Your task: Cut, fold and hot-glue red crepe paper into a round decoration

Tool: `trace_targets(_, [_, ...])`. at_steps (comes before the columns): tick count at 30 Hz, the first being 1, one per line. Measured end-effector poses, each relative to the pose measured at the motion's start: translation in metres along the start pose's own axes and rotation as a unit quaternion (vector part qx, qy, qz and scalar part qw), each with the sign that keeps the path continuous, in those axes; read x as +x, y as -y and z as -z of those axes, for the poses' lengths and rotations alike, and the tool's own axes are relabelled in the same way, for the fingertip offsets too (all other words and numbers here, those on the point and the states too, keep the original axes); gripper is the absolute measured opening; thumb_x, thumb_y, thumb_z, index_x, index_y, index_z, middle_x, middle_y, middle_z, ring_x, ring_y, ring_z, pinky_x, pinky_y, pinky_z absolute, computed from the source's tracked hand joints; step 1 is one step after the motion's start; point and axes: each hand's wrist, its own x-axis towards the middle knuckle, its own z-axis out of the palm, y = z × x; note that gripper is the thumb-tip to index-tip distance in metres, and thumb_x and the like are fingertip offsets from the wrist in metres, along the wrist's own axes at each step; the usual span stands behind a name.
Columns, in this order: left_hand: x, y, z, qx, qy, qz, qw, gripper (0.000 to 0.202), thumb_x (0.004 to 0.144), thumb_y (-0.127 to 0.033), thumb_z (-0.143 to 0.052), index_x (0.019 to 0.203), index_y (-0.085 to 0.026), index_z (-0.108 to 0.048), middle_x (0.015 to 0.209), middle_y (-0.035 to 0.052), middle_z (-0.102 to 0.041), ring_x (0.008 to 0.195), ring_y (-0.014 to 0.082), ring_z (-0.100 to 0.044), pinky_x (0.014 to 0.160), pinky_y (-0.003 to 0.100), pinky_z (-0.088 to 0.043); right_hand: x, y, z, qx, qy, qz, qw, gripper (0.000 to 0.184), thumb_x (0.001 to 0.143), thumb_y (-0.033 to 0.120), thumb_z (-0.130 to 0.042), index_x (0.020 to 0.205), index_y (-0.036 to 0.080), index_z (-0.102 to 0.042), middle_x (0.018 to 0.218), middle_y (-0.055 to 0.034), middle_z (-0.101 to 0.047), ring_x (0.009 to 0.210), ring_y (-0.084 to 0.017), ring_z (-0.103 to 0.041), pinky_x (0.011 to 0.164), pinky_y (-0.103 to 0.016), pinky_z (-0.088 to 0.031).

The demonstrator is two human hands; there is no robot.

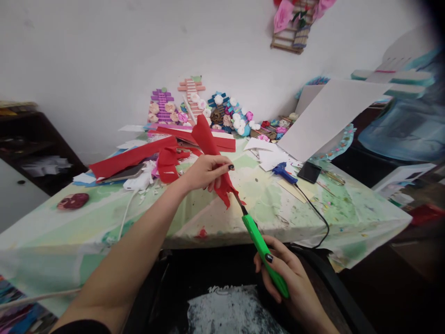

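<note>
My left hand (209, 172) pinches a rolled strip of red crepe paper (206, 137) above the table. Its lower end is ragged and torn-looking. In my right hand (283, 264) is a green utility knife (259, 239), gripped around the handle with the blade (239, 201) extended. The blade tip meets the ragged lower end of the red paper; whether it is cutting in or only touching, I cannot tell. A small red scrap (202, 233) lies on the tablecloth near the front edge.
Red paper strips (134, 157) lie on the tablecloth (194, 208) at left, beside a white power strip (139, 182). A blue glue gun (285, 172) with a black cord, a dark phone (309, 172) and scissors (333, 177) lie at right. Flower-decorated stick crafts (194, 99) stand along the wall.
</note>
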Motion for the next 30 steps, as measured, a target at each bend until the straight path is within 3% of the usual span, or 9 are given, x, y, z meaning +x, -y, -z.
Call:
trace_targets(4, [0.003, 0.004, 0.013, -0.045, 0.149, 0.002, 0.988, 0.027, 0.076, -0.032, -0.067, 0.095, -0.013, -0.067, 0.058, 0.0024, -0.066, 0.041, 0.0111, -0.057, 0.039, 0.017, -0.042, 0.005, 0.002, 0.004, -0.028, 0.005, -0.003, 1.0, 0.034, 0.086, 0.037, -0.057, 0.114, 0.019, -0.053, 0.077, -0.0025, -0.062, 0.034, -0.001, -0.041, 0.034, -0.015, -0.019])
trace_targets(7, [0.006, 0.0, 0.018, -0.021, 0.2, 0.017, 0.979, 0.033, 0.071, -0.025, -0.072, 0.101, -0.012, -0.066, 0.062, 0.0037, -0.069, 0.046, 0.0119, -0.061, 0.042, 0.017, -0.045, 0.006, 0.005, 0.007, -0.054, -0.007, 0.001, 0.999, 0.034, 0.087, 0.036, -0.057, 0.116, 0.02, -0.053, 0.079, -0.0029, -0.062, 0.037, -0.001, -0.041, 0.036, -0.016, -0.02])
trace_targets(15, [0.009, -0.004, 0.011, 0.064, 0.193, -0.046, 0.978, 0.018, 0.078, -0.018, -0.064, 0.095, -0.013, -0.066, 0.061, 0.0021, -0.068, 0.045, 0.0108, -0.062, 0.043, 0.015, -0.046, 0.006, 0.003, 0.018, -0.068, -0.023, 0.021, 0.997, 0.034, 0.086, 0.035, -0.058, 0.117, 0.022, -0.054, 0.076, -0.0002, -0.06, 0.037, 0.0, -0.035, 0.037, -0.015, -0.017])
trace_targets(21, [0.009, -0.003, 0.008, 0.098, 0.17, -0.07, 0.978, 0.013, 0.08, -0.018, -0.061, 0.091, -0.013, -0.066, 0.066, 0.0028, -0.07, 0.047, 0.0104, -0.064, 0.045, 0.015, -0.048, 0.008, 0.001, 0.015, -0.052, -0.009, 0.017, 0.998, 0.033, 0.086, 0.037, -0.057, 0.115, 0.021, -0.054, 0.076, -0.0006, -0.06, 0.037, 0.0, -0.036, 0.037, -0.015, -0.017])
trace_targets(30, [0.01, -0.002, -0.006, 0.079, 0.178, -0.021, 0.981, 0.012, 0.08, -0.013, -0.058, 0.086, -0.013, -0.068, 0.057, 0.0009, -0.067, 0.043, 0.0117, -0.062, 0.04, 0.015, -0.046, -0.011, 0.021, 0.007, -0.112, -0.045, -0.006, 0.993, 0.039, 0.086, 0.042, -0.058, 0.117, 0.019, -0.05, 0.072, 0.0009, -0.057, 0.035, 0.0, -0.034, 0.034, -0.015, -0.017])
